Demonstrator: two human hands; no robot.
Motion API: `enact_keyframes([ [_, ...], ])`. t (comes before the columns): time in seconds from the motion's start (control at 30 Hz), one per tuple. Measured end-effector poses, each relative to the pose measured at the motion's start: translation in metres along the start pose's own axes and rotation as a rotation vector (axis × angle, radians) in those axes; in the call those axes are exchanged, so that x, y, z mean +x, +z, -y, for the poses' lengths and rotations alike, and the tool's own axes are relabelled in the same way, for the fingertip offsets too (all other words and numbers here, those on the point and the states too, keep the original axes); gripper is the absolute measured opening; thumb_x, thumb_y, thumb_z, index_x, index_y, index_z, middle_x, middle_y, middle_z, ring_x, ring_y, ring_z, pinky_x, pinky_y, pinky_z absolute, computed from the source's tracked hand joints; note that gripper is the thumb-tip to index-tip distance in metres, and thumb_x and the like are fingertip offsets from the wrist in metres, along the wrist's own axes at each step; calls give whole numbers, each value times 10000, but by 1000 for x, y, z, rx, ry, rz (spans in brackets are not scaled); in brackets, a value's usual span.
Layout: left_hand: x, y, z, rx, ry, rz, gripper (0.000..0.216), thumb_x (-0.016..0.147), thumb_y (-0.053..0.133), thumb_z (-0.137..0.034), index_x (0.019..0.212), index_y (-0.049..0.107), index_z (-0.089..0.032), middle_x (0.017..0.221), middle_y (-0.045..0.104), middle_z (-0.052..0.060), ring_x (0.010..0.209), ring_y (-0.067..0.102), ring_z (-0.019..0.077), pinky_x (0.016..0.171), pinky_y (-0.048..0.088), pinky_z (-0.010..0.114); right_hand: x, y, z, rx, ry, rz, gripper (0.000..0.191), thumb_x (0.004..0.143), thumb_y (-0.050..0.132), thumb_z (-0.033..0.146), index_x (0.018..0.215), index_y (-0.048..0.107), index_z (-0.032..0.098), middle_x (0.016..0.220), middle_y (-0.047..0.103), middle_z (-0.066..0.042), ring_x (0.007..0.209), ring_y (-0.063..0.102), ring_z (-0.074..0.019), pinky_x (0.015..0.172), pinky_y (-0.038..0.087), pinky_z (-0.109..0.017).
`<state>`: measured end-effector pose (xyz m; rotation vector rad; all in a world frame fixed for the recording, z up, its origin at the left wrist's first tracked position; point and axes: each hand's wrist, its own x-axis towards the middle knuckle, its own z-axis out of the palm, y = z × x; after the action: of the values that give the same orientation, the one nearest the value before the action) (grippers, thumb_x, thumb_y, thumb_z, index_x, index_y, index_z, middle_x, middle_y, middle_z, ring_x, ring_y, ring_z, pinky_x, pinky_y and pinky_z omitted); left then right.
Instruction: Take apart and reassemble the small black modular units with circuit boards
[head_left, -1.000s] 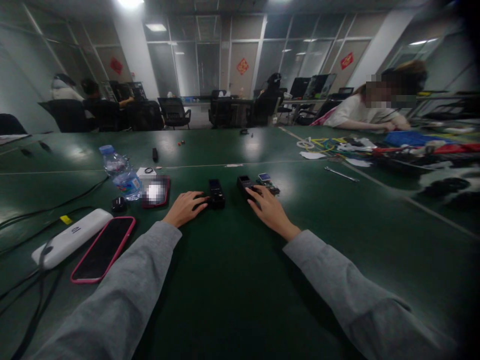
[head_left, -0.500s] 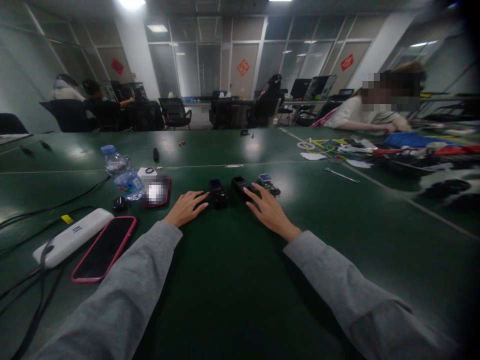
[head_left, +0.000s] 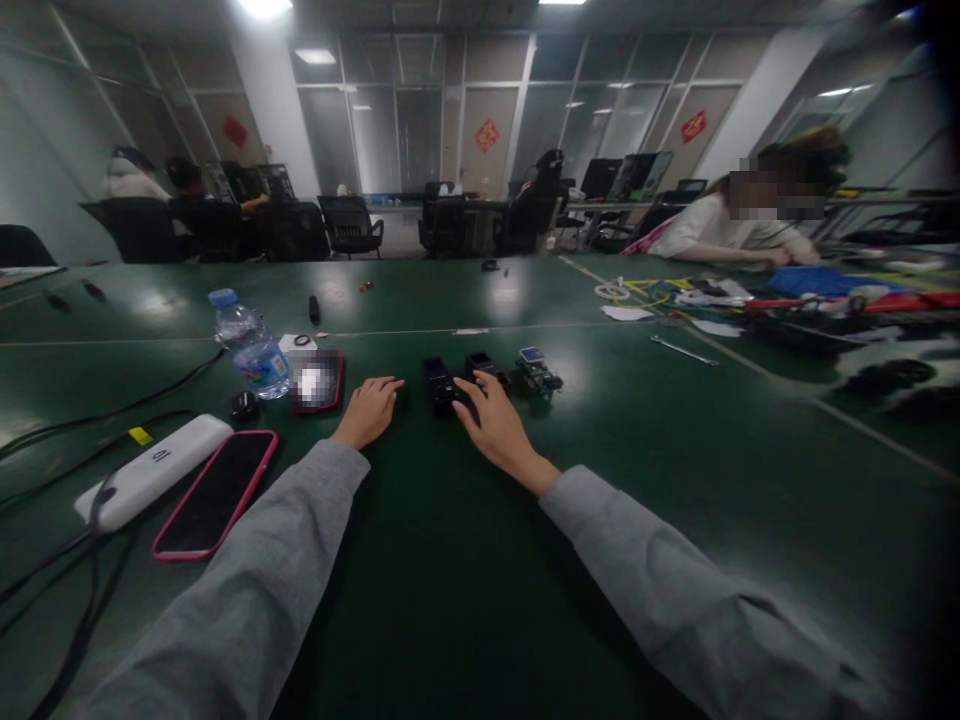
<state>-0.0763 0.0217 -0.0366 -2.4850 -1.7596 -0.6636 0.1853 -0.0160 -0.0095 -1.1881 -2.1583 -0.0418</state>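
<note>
Two small black box-shaped parts lie close together on the green table (head_left: 465, 560): one (head_left: 438, 384) on the left and one (head_left: 481, 366) on the right. My right hand (head_left: 495, 430) lies flat with its fingers stretched out, the tips touching both black parts. My left hand (head_left: 370, 411) rests flat on the table a short way left of the left part, fingers extended and apart from it. A small circuit board with a blue top (head_left: 535, 369) sits just right of the black parts.
At the left lie a pink-cased phone (head_left: 217, 492), a white power bank (head_left: 154, 472) with black cables, a water bottle (head_left: 250, 345) and a dark card (head_left: 318, 380). A person in white leans over cluttered wires at the far right (head_left: 731, 232). Chairs and seated people line the back.
My right hand has slid left, bringing the right black part up against the left one. My left hand has drawn back off the left part and now lies flat beside it.
</note>
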Motion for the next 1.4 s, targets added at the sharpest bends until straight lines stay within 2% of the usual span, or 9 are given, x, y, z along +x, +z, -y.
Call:
enact_keyframes([
  [0.13, 0, 0, 3, -22, -46, -78, 377, 947, 330, -217, 1259, 541, -202, 1272, 558, 95, 1174, 495, 233, 996, 416, 430, 14, 24, 28, 6, 68, 102, 565, 943, 483, 425, 1434, 322, 196, 1435, 279, -175, 1247, 424, -327, 974, 456, -472],
  [0.27, 0, 0, 9, -52, -128, -183, 358, 923, 348, -171, 1202, 573, -184, 1197, 585, 107, 1117, 527, 244, 981, 431, 433, 17, 30, 28, 15, 114, 181, 576, 934, 488, 295, 1458, 262, 213, 1396, 320, -180, 1064, 571, -293, 810, 558, -418],
  [0.53, 3, 4, 21, -226, -303, -337, 325, 882, 385, -138, 1130, 590, -180, 1107, 594, 109, 1063, 551, 253, 959, 447, 456, 18, 13, 49, -4, -30, -51, 554, 991, 376, 319, 1498, 176, 222, 1484, 182, -155, 1237, 431, -314, 869, 547, -402],
  [0.63, 2, 1, 21, -279, -309, -392, 342, 860, 379, -105, 1129, 577, -180, 1076, 597, 100, 1036, 564, 237, 951, 456, 434, 21, 21, 70, -31, -151, 41, 554, 985, 406, 324, 1492, 208, 221, 1477, 210, -164, 1263, 399, -318, 880, 543, -408],
  [0.77, 0, -3, 21, -324, -298, -448, 366, 844, 370, -83, 1131, 568, -193, 1088, 592, 85, 995, 580, 211, 921, 477, 392, 27, 41, 86, -30, -140, 180, 591, 957, 482, 295, 1479, 235, 173, 1435, 280, -208, 1240, 420, -321, 848, 555, -413],
  [0.9, 4, -2, 21, -347, -303, -448, 330, 900, 336, -139, 1115, 582, -187, 1101, 599, 94, 994, 585, 215, 939, 460, 416, 31, 50, 83, -51, -79, 207, 552, 943, 529, 313, 1430, 336, 138, 1371, 352, -221, 1186, 460, -311, 822, 554, -406],
  [1.1, 6, -1, 16, -421, -303, -390, 278, 884, 500, -290, 1130, 587, -193, 1110, 597, 92, 933, 605, 208, 895, 483, 407, 27, 38, 82, -72, -138, 80, 452, 967, 467, 392, 1367, 428, 185, 1307, 411, -163, 1139, 466, -277, 920, 475, -428],
  [1.23, 4, -5, 11, -415, -218, -398, 282, 858, 538, -273, 1125, 602, -211, 1121, 601, 69, 1007, 579, 205, 949, 454, 399, 21, 27, 75, -84, -107, 2, 362, 995, 379, 314, 1321, 469, 186, 1345, 384, -143, 1221, 398, -279, 987, 412, -439],
  [1.4, 3, -7, 7, -458, -136, -360, 265, 862, 529, -258, 1104, 623, -205, 1137, 613, 68, 1091, 561, 196, 983, 437, 382, 10, 23, 48, -66, -44, 2, 419, 948, 464, 235, 1353, 420, 137, 1439, 286, -159, 1340, 273, -276, 1078, 328, -446],
])
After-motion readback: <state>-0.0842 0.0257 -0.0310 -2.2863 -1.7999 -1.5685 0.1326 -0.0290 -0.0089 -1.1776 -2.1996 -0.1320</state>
